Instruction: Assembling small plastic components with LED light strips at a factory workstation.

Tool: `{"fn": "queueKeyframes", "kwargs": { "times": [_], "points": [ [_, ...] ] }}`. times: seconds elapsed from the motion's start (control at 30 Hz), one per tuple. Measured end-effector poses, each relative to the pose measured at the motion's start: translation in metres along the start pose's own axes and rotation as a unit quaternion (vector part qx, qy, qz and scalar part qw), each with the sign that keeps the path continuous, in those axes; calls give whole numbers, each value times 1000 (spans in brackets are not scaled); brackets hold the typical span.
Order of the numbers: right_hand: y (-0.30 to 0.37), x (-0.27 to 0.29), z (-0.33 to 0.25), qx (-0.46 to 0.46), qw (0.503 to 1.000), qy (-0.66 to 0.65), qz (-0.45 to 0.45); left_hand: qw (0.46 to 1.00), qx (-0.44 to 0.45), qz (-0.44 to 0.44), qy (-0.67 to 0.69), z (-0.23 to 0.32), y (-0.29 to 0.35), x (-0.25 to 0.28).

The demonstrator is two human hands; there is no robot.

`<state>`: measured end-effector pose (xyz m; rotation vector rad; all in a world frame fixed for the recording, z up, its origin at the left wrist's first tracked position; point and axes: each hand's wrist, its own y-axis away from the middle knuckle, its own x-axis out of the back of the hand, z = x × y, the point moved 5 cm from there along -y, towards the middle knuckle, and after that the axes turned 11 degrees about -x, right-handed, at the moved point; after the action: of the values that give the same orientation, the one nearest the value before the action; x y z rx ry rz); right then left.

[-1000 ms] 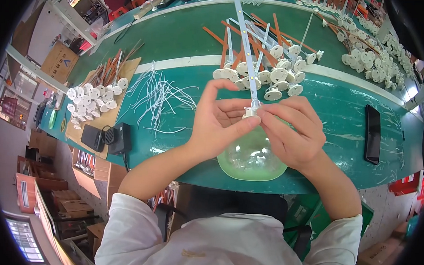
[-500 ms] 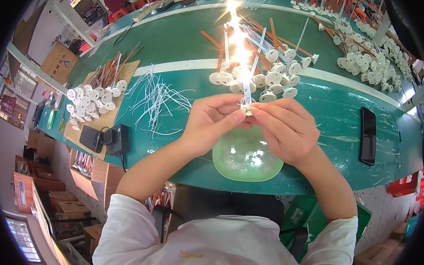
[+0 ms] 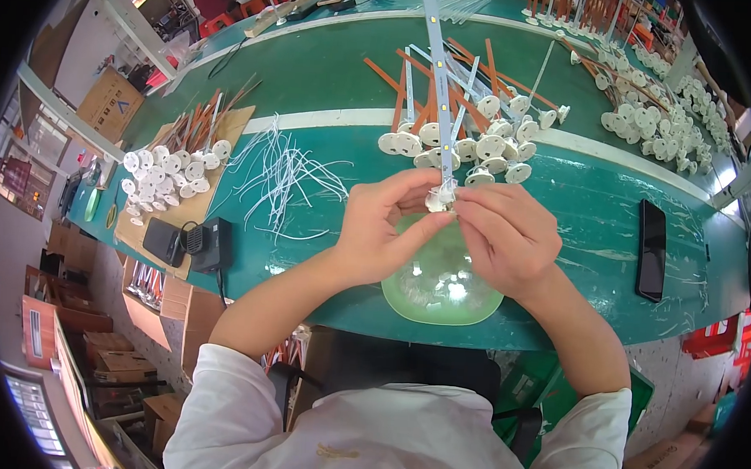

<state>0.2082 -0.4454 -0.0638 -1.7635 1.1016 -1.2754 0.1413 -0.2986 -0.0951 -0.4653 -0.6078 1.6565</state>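
Above the front of the green table, my left hand [image 3: 384, 235] grips the white round base [image 3: 435, 200] of an LED strip light between thumb and fingers. My right hand [image 3: 513, 240] pinches at the other side of that base; anything small between its fingertips is hidden. The LED strip [image 3: 441, 86], narrow and pale with small yellow chips, stands up from the base and leans away from me; its LEDs are unlit. Right below my hands sits a light green translucent bowl [image 3: 444, 296], its contents too unclear to name.
White wires [image 3: 286, 176] lie loose left of my hands. Strips with white round bases [image 3: 492, 147] are piled beyond them; another pile [image 3: 164, 175] rests on cardboard at left. Black adapters [image 3: 212, 244] sit near the left front edge, a black phone [image 3: 651, 251] at right.
The LED strip was glowing brightly half a second ago and is now dark. Both hands remain at the base, with only slight shifts of the fingers.
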Motion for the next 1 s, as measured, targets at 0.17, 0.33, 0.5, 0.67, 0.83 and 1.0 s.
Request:
{"fn": "queueKeyframes", "kwargs": {
  "times": [0.17, 0.33, 0.5, 0.67, 0.83, 1.0],
  "points": [
    [4, -2, 9, -37, 999, 1, -13, 998, 0, -12, -63, -2, -3, 3],
    [7, -7, 14, -195, 973, 31, -119, 991, -6, 110, -69, -7, -11, 27],
    [21, -25, -3, -97, 916, 65, -383, 990, 22, 62, -128, -11, -10, 31],
    [31, -32, 2, -113, 883, 13, -455, 988, 32, 28, -146, -13, -9, 27],
    [24, -29, 5, -186, 905, -116, -365, 984, 93, 96, 121, -12, -9, 22],
    [19, -21, 23, -492, 779, -303, -242, 961, 113, 78, 239, -6, -8, 14]
  ]
}}
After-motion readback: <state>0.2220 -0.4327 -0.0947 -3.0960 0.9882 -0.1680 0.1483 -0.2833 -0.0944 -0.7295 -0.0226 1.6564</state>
